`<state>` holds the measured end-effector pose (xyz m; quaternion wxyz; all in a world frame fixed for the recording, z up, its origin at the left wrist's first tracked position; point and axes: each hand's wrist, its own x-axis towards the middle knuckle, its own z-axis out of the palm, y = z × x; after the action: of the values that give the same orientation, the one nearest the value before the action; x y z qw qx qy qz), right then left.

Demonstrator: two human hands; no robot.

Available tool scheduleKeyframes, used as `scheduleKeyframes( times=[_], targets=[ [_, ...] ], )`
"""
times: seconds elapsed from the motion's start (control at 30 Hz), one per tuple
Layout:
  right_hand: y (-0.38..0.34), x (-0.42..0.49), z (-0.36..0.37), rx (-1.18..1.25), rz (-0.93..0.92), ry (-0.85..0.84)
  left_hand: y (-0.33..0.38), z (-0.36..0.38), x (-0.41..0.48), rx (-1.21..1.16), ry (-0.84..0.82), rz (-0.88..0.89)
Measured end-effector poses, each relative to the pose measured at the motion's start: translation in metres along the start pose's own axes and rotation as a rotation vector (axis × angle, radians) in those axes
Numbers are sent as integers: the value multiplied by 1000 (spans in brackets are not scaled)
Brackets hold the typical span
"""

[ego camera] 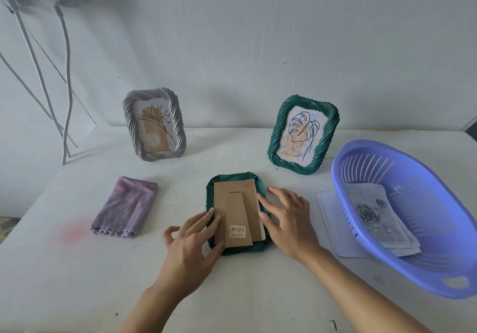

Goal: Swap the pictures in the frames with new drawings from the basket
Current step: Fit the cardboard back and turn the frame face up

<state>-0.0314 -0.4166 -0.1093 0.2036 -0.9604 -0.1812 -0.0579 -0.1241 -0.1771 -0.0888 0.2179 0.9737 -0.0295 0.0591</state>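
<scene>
Pale wall backs the white desk (77,268) we work at. A green frame (209,198) lies face down on it, so its picture is hidden, and print on the sticker (237,230) of its cardboard backing (233,190) is too small to read. Our left hand (191,239) and right hand (290,220) rest loosely spread fingers on the backing's side edges, grasping nothing. Right of that frame, the purple basket (413,287) holds drawings (371,211), the lower ones covered.

Glossy plastic basket (361,167); fuzzy cloth (126,206); matt cardboard frame back (236,211).
</scene>
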Motion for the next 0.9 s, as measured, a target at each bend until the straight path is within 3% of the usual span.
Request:
scheduleKeyframes(
  times=[0.9],
  targets=[
    [2,-1,-6,32,-57,-35,4,4,-1,5,85,-19]
  ],
)
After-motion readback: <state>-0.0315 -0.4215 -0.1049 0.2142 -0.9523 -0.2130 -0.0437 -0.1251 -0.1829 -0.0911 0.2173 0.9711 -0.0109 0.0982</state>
